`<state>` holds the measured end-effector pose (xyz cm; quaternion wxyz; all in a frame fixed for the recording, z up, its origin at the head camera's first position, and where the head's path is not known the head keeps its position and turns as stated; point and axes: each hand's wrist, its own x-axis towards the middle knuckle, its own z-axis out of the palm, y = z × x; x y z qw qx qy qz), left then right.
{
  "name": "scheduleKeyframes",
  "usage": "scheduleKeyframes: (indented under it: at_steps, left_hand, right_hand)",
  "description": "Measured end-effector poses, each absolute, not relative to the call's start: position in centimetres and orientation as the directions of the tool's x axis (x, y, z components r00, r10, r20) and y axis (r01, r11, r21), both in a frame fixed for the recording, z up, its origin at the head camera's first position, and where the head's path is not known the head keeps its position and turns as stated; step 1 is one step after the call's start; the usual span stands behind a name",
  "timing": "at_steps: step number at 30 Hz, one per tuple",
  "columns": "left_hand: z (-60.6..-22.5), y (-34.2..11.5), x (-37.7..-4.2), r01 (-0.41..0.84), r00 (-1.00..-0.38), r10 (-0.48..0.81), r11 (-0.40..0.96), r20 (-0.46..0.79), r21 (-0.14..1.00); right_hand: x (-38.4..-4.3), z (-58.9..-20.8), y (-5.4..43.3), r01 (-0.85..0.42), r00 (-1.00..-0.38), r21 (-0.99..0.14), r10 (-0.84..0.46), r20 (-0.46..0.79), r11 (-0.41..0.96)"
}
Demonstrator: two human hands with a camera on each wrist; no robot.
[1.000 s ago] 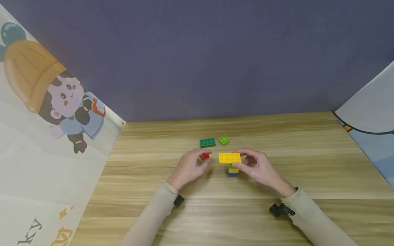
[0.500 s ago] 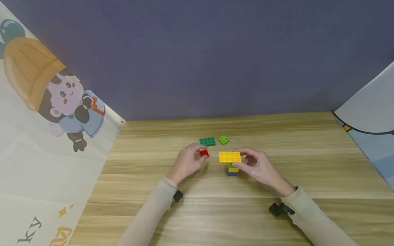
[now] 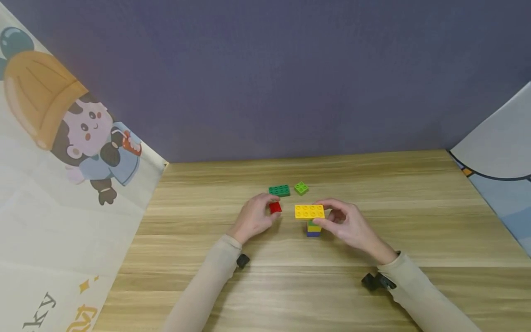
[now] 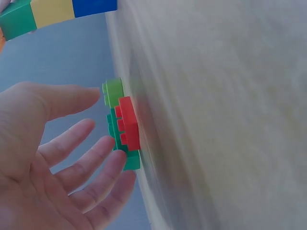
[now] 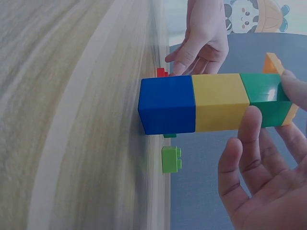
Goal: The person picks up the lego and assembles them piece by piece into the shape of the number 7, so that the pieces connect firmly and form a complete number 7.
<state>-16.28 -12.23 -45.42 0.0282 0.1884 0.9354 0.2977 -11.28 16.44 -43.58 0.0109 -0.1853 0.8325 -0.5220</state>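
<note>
My right hand (image 3: 348,226) pinches a yellow eight-stud brick (image 3: 309,211) atop a small tower. Below it, in the right wrist view, come a green brick (image 5: 271,91), a yellow brick (image 5: 220,103) and a blue brick (image 5: 168,105) at the bottom. The top brick overhangs the tower on the left in the head view. My left hand (image 3: 254,217) is around a red brick (image 3: 275,207) on the table, its fingers loosely bent. In the left wrist view, a gap shows between thumb and fingers, and nothing is gripped; fingertip contact with the red brick (image 4: 129,122) is unclear.
Behind the left hand lies a dark green eight-stud brick (image 3: 279,191), with a lime four-stud brick (image 3: 301,188) to its right. The wooden table (image 3: 394,184) ends at a dark blue-grey wall (image 3: 290,83). A printed cartoon sheet (image 3: 124,207) borders the left side.
The left hand has shifted slightly back, its fingers spreading from the red brick, and more of that brick shows. The right hand keeps its pinch on the yellow brick, almost still.
</note>
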Motion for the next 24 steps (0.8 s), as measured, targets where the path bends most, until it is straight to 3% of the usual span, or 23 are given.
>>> scheduleKeyframes:
  at_steps: [24]
  left_hand:
    - [-45.8, -11.6, -17.6, 0.312, -0.928, 0.373, 0.79, -0.01, 0.528]
  right_hand:
    - [-11.4, -44.0, 16.5, -0.31, -0.929, -0.872, -0.317, 0.192, 0.38]
